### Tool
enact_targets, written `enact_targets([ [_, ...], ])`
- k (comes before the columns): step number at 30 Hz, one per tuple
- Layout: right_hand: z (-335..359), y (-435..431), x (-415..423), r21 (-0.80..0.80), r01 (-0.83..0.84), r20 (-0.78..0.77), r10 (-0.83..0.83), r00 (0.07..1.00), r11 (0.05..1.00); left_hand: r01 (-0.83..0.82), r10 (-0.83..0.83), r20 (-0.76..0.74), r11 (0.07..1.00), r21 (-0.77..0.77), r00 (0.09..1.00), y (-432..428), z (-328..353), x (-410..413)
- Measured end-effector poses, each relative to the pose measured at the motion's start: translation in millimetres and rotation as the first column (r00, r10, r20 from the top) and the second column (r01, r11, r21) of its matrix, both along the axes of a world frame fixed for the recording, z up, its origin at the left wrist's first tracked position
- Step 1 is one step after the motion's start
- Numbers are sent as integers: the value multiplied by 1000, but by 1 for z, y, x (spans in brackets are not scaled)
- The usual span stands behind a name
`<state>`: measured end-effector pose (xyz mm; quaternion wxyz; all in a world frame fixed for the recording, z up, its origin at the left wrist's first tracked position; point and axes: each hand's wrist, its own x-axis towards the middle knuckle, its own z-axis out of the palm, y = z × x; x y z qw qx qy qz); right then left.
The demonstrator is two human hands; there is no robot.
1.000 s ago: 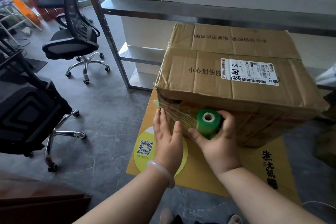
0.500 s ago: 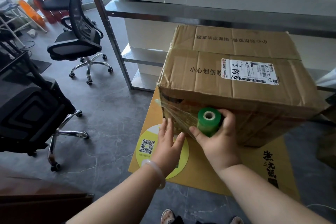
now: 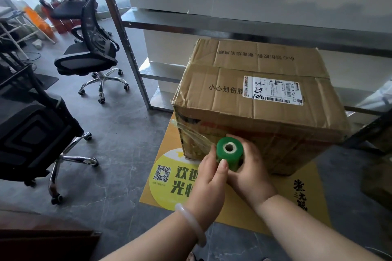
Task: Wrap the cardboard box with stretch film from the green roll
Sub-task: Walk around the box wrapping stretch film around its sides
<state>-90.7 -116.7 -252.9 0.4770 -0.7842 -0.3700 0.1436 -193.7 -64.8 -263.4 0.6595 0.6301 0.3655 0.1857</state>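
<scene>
1. We see the cardboard box (image 3: 254, 112) standing on a yellow printed mat (image 3: 169, 140) on the grey floor (image 3: 118, 133). It sits at about 1 o'clock from the middle of our view, with a white shipping label (image 3: 273, 91) on its top.
2. The green roll (image 3: 230, 154) sits at about 5 o'clock from the middle of the view. It is held against the box's near face, close to the left corner, with its hollow core turned up toward us.
3. Stretch film (image 3: 195, 135) runs from the roll toward 10 o'clock. It lies wrinkled on the near face and reaches the box's left corner edge.
4. The left hand (image 3: 209, 178) grips the roll from its 8 o'clock side, with the thumb lying on the green side of the roll. A pale bracelet (image 3: 192, 223) circles that wrist.
5. The right hand (image 3: 250, 178) holds the roll from its 4 o'clock side. The palm is beneath it and the fingers (image 3: 251, 152) curl up between roll and box.
6. A metal rack (image 3: 125, 48) stands behind the box at 12 o'clock.
7. Two black office chairs (image 3: 89, 57) stand at 9 to 10 o'clock.
</scene>
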Motion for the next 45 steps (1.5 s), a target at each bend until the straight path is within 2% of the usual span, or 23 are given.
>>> enact_targets([
  [4,13,-10,11,-91,-123,81,130,988,988,-16,16,0,998,54,1000,-6,10,16],
  [8,23,-22,31,-165,-221,123,243,962,961,-80,80,4,997,23,997,-15,16,31],
  [11,30,-28,44,-194,-259,82,278,957,946,-133,133,-10,991,11,991,-24,24,41],
  [15,36,-31,52,-211,-323,-14,328,945,923,-300,300,-17,948,-104,954,-41,31,49],
  [19,43,-39,57,-182,-387,-77,379,922,904,-497,527,-10,795,-348,850,-61,39,59],
  [22,44,-44,64,-163,-388,-86,379,922,907,-480,572,9,696,-534,820,-79,45,71],
  [26,47,-53,78,-179,-389,-75,382,921,904,-491,582,-1,685,-539,813,-101,54,90],
  [30,57,-66,90,-208,-436,-187,402,896,876,-499,583,-26,670,-550,812,-104,55,98],
  [32,59,-75,97,-166,-450,-229,409,883,878,-472,571,-23,654,-591,821,-103,54,101],
  [34,60,-81,102,-133,-465,-215,432,876,875,-414,553,7,632,-655,833,-103,55,103],
  [37,57,-86,107,-174,-456,-120,441,890,873,-352,544,44,600,-718,838,-101,51,104],
  [39,57,-92,109,-193,-423,-87,414,906,885,-361,539,40,614,-702,841,-101,44,106],
  [42,58,-102,115,-211,-427,-160,399,903,879,-325,510,63,635,-701,858,-109,44,108],
  [45,59,-116,127,-216,-516,-175,487,856,829,-319,489,72,666,-675,869,-126,44,113],
])
